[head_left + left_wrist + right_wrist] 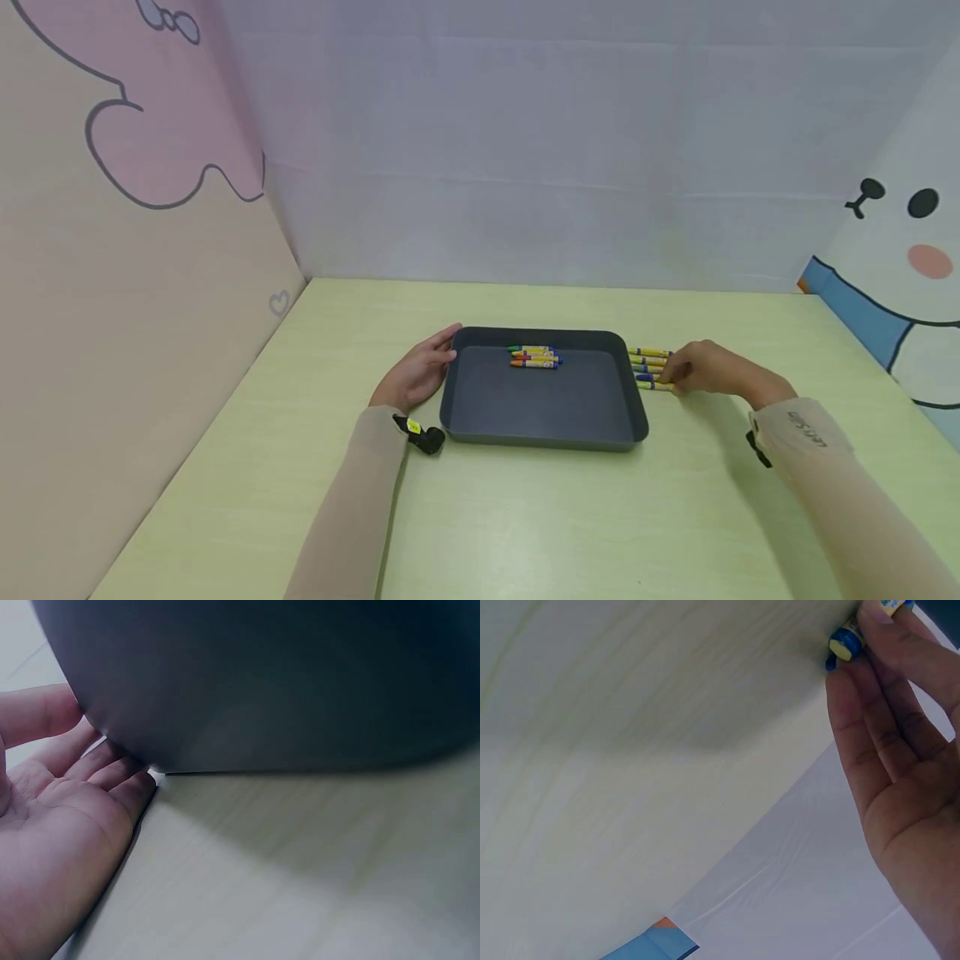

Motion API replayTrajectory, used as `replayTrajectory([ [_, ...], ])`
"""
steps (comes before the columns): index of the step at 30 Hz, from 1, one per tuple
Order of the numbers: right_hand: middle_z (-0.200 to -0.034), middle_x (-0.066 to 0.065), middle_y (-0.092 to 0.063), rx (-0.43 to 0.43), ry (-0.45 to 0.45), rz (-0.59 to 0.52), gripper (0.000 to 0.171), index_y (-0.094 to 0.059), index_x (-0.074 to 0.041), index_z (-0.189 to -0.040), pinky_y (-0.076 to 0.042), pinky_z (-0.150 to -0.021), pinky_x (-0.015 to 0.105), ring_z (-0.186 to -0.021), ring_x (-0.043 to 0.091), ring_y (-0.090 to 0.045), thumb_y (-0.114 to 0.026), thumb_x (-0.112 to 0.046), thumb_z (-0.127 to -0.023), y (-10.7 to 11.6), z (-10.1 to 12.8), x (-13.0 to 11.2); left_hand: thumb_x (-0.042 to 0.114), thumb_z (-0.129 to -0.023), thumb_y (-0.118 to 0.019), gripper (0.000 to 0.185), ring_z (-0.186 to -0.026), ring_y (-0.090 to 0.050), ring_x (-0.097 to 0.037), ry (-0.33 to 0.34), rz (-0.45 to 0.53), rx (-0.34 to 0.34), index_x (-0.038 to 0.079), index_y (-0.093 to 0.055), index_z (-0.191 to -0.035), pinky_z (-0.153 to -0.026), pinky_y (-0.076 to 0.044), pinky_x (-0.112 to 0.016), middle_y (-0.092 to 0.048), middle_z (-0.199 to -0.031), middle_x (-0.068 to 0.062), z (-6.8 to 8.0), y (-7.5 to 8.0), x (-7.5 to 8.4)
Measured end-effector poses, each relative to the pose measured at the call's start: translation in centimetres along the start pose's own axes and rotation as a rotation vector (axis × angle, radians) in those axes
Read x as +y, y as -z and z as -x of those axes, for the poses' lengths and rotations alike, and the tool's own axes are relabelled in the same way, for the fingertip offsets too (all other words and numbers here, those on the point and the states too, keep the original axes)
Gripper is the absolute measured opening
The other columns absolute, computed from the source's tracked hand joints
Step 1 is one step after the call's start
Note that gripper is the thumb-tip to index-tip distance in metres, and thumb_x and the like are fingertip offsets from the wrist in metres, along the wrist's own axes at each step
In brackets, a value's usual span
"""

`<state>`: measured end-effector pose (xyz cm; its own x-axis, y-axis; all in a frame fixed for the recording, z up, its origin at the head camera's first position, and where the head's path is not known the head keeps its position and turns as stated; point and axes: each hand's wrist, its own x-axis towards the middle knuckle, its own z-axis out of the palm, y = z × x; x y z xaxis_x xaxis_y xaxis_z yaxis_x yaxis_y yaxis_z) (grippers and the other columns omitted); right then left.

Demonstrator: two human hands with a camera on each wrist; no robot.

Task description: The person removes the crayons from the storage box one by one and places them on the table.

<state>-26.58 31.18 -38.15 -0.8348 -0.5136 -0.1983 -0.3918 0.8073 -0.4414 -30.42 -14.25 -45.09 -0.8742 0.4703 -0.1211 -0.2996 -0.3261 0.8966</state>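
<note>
A dark grey tray (543, 417) is seen at the middle of the pale green table (525, 517). Four crayons (535, 357) are laid side by side in its far half. The tray's left wall is touched by the left hand (416, 375), fingers straight and relaxed, nothing held. A row of crayons on the table (649, 368) lies just right of the tray; the nearest one is touched by the right hand (705, 367), fingertips (870, 645) on it, a closed grip not discernible.

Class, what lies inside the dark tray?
Four crayons lie side by side near the far wall of the tray; the rest of its floor shows bare. Nothing in the tray is covered.
</note>
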Motion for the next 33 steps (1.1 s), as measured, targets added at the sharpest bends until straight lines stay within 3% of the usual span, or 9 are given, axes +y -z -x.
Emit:
replayTrajectory([
  [5, -0.090, 0.003, -0.070, 0.010, -0.004, -0.001, 0.016, -0.075, -0.007, -0.097, -0.049, -0.066, 0.027, -0.078, 0.010, -0.058, -0.069, 0.000, -0.083, -0.07, 0.04, 0.10, -0.009, -0.098, -0.035, 0.063, -0.135, -0.029, -0.013, -0.001, -0.006, 0.009, 0.010, -0.017, -0.155, -0.087, -0.042, -0.016, -0.011, -0.163, -0.003, 0.06, -0.03, 0.15],
  [13, -0.090, 0.004, -0.070, 0.025, -0.023, -0.002, 0.018, -0.075, -0.005, -0.096, -0.049, -0.068, 0.029, -0.080, 0.011, -0.058, -0.071, 0.002, -0.081, -0.15, -0.25, 0.05, -0.010, -0.098, -0.032, 0.064, -0.138, -0.026, -0.016, -0.005, -0.003, -0.005, 0.009, -0.014, -0.155, -0.090, -0.041, -0.017, -0.009, -0.163, -0.005, 0.17, -0.07, 0.30],
  [21, -0.088, 0.002, -0.068, 0.019, -0.019, 0.008, 0.016, -0.074, -0.007, -0.095, -0.048, -0.066, 0.028, -0.078, 0.011, -0.056, -0.070, 0.001, -0.082, -0.25, -0.04, -0.02, -0.009, -0.098, -0.034, 0.063, -0.129, -0.035, -0.013, 0.001, -0.002, 0.004, 0.010, -0.016, -0.155, -0.087, -0.042, -0.016, -0.013, -0.162, -0.005, 0.10, -0.09, 0.18],
  [33, -0.085, 0.001, -0.064, -0.028, -0.002, 0.029, 0.017, -0.072, -0.005, -0.098, -0.045, -0.065, 0.029, -0.075, 0.011, -0.050, -0.070, 0.001, -0.082, 0.07, -0.26, -0.49, -0.009, -0.098, -0.035, 0.062, -0.120, -0.038, -0.010, 0.007, 0.013, 0.019, 0.010, -0.019, -0.155, -0.081, -0.043, -0.015, -0.015, -0.162, -0.002, 0.21, -0.34, 0.29],
])
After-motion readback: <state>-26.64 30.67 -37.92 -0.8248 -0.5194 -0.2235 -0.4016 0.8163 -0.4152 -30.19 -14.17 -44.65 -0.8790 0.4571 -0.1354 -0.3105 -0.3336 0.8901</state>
